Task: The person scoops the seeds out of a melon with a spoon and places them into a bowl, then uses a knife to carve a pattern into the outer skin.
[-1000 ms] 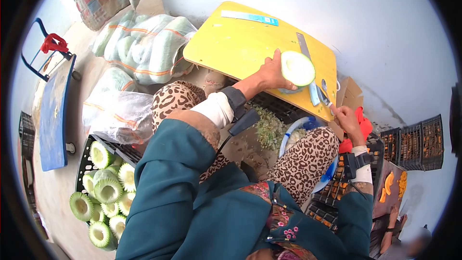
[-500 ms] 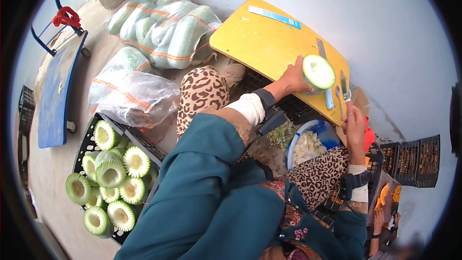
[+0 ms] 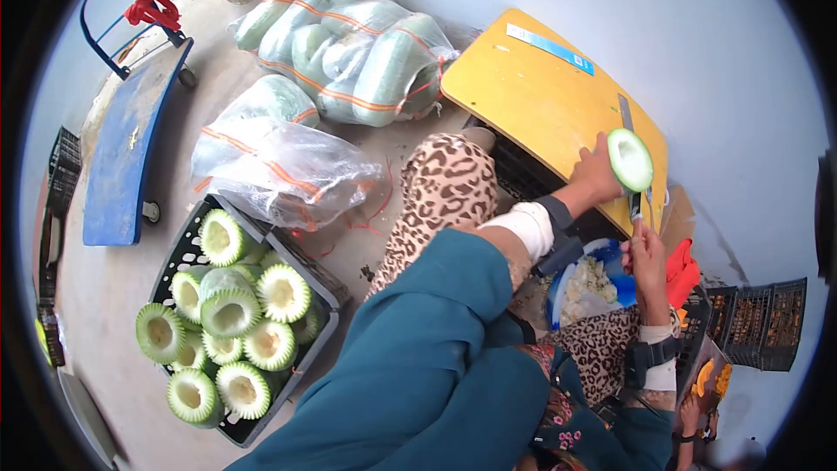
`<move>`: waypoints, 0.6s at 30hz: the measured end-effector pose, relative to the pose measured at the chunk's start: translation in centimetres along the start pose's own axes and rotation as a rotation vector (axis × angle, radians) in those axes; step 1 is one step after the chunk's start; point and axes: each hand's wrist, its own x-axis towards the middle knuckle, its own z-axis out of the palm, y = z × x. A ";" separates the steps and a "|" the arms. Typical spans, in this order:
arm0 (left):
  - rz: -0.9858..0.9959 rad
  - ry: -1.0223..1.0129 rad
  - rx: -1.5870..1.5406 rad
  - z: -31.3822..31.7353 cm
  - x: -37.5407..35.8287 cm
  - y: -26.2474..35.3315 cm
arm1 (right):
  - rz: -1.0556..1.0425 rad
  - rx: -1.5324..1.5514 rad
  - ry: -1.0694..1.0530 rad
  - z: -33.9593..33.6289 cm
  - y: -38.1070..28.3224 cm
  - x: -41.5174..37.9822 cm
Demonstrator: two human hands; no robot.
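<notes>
My left hand [image 3: 596, 172] grips a cut green melon piece [image 3: 629, 160] with a pale, hollowed face, over the right end of the yellow board [image 3: 532, 78]. In my right hand [image 3: 643, 255] is a knife [image 3: 636, 209], held by its handle with the blade up near the melon's lower edge. Behind the melon, another metal blade [image 3: 624, 113] lies on the board. Below the board, a blue-and-white basin [image 3: 554, 301] holds pale scraps [image 3: 586, 290].
At the lower left, a black crate [image 3: 324, 331] holds several carved melon pieces [image 3: 283, 293]. Bagged whole melons [image 3: 384, 70] lie behind, beside a blue trolley [image 3: 131, 153]. Black crates [image 3: 754, 323] and a co-worker's hand [image 3: 690, 416] are at the right.
The view has shifted, so the scene sits further right and the crate shows more fully. My right hand has raised the knife from the board's edge to the melon in my left hand.
</notes>
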 end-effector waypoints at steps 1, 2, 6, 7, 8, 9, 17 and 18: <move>-0.024 0.000 -0.006 0.0 -0.3 0.5 | 0.072 0.018 -0.011 0.3 -1.0 -0.5; -0.049 0.001 -0.014 -0.1 -0.6 0.9 | 0.143 0.035 -0.023 0.7 -1.8 -0.7; -0.065 0.024 -0.023 -0.2 -1.7 1.3 | 0.117 0.360 0.029 -2.7 0.1 1.8; -0.074 0.020 -0.039 0.0 -1.8 1.3 | 0.102 0.433 0.032 -3.3 -0.6 1.8; -0.079 0.022 -0.043 -0.1 -1.1 0.9 | 0.101 0.508 0.028 -3.9 -1.7 2.6; -0.068 0.025 -0.050 0.3 -1.1 0.6 | 0.086 0.583 0.033 -4.9 -2.5 2.3; -0.075 0.003 -0.030 1.3 0.2 -2.1 | -0.103 0.809 -0.005 -8.1 -5.7 2.8; -0.073 0.018 -0.036 1.3 -0.1 -2.2 | -0.105 0.822 -0.034 -8.2 -4.8 2.8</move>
